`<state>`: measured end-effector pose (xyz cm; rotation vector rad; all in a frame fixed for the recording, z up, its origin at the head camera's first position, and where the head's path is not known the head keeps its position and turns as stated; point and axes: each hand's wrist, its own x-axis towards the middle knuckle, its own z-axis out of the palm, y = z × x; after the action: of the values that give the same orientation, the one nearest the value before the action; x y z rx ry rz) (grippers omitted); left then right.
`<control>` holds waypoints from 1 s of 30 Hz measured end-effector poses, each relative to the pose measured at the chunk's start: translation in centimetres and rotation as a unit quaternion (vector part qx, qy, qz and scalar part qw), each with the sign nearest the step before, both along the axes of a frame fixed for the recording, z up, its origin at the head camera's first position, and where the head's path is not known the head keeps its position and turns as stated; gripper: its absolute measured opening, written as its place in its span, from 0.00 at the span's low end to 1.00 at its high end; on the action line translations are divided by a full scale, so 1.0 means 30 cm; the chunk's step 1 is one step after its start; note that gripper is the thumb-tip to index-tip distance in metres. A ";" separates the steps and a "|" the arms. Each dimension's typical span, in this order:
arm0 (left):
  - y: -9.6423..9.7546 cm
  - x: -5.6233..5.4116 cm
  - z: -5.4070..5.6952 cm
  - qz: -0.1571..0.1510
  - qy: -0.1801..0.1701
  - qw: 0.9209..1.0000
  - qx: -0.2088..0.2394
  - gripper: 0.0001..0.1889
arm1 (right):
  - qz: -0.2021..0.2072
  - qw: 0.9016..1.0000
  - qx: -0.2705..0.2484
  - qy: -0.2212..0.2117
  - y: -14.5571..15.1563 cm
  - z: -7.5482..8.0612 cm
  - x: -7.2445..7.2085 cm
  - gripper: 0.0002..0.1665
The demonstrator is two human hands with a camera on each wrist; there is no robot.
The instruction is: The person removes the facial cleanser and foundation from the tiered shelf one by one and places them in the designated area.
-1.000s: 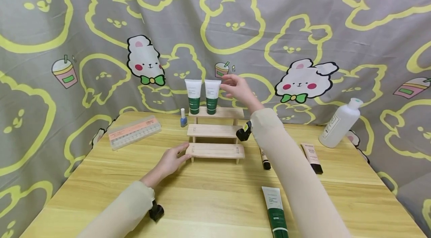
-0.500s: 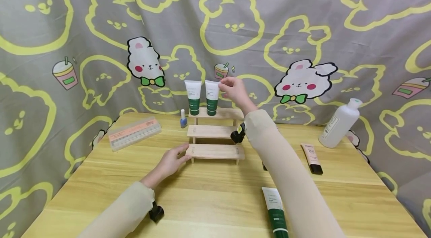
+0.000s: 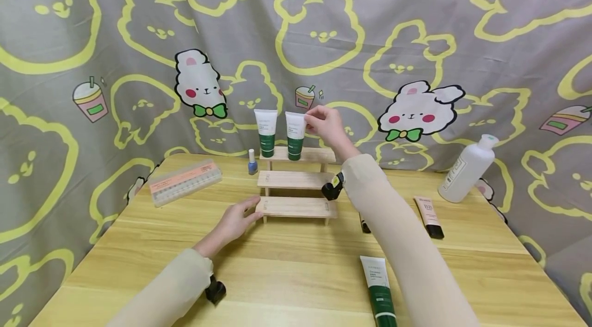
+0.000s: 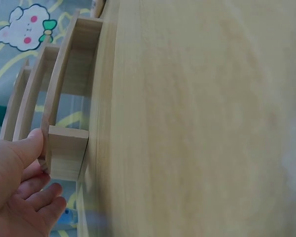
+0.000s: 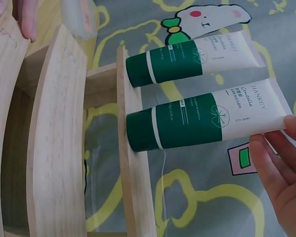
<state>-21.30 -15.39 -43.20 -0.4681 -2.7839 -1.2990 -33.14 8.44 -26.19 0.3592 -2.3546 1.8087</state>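
Observation:
My right hand (image 3: 327, 124) pinches the top edge of a white-and-green squeeze tube (image 3: 295, 137) between thumb and fingers. That tube stands cap down on the top step of a three-step wooden display stand (image 3: 296, 207). Beside it, to the left and apart from it, stands a matching tube (image 3: 265, 133). In the right wrist view, the held tube (image 5: 187, 123) has its cap at the step's front edge. My left hand (image 3: 234, 222) holds the left end of the lowest step. From the left wrist view, the thumb lies on the step (image 4: 56, 94) with fingers curled beneath.
A blue nail polish bottle (image 3: 252, 163) and a clear flat case (image 3: 186, 183) are left of the stand. To the right lie a BB cream tube (image 3: 427, 216), a large white bottle (image 3: 468, 168), a green-and-white tube (image 3: 379, 291) and a partly hidden dark-ended tube (image 3: 365, 224).
My right hand has gone from beside the right tube to pinching its top. The tube has shifted slightly right and towards me, widening the gap. My left hand stays put.

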 end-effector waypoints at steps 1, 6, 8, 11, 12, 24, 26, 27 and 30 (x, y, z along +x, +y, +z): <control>0.001 0.001 0.000 0.000 -0.001 1.000 0.001 0.27 | -0.001 1.000 0.001 0.002 0.008 0.000 0.004 0.08; 0.003 0.003 0.001 0.002 -0.005 1.000 0.004 0.27 | 0.005 1.000 -0.019 -0.001 0.067 -0.004 0.035 0.09; 0.004 0.003 0.001 0.003 -0.005 1.000 0.005 0.27 | 0.012 0.999 -0.034 -0.003 0.100 -0.008 0.050 0.09; 0.004 0.002 0.000 0.003 -0.003 1.000 0.005 0.27 | 0.022 0.999 -0.046 0.000 0.154 -0.016 0.080 0.09; 0.004 0.002 0.001 0.003 -0.003 1.000 0.007 0.27 | 0.025 0.999 -0.047 0.004 0.172 -0.018 0.091 0.09; 0.001 0.005 0.003 -0.001 0.003 1.000 0.004 0.27 | 0.032 0.999 -0.024 0.003 0.389 -0.078 0.224 0.14; 0.001 0.004 0.001 -0.002 0.007 1.000 0.002 0.27 | 0.030 0.999 -0.023 0.001 0.421 -0.090 0.242 0.14; 0.001 0.004 0.001 -0.002 0.009 1.000 0.001 0.27 | 0.029 0.999 -0.022 0.000 0.436 -0.095 0.252 0.14; 0.002 0.003 0.001 -0.003 0.014 1.000 -0.004 0.27 | 0.029 0.999 -0.012 -0.011 0.481 -0.115 0.280 0.14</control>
<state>-21.20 -15.34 -43.18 -0.4927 -2.7675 -1.2727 -24.74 22.87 -29.65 0.4108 -2.3588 1.8747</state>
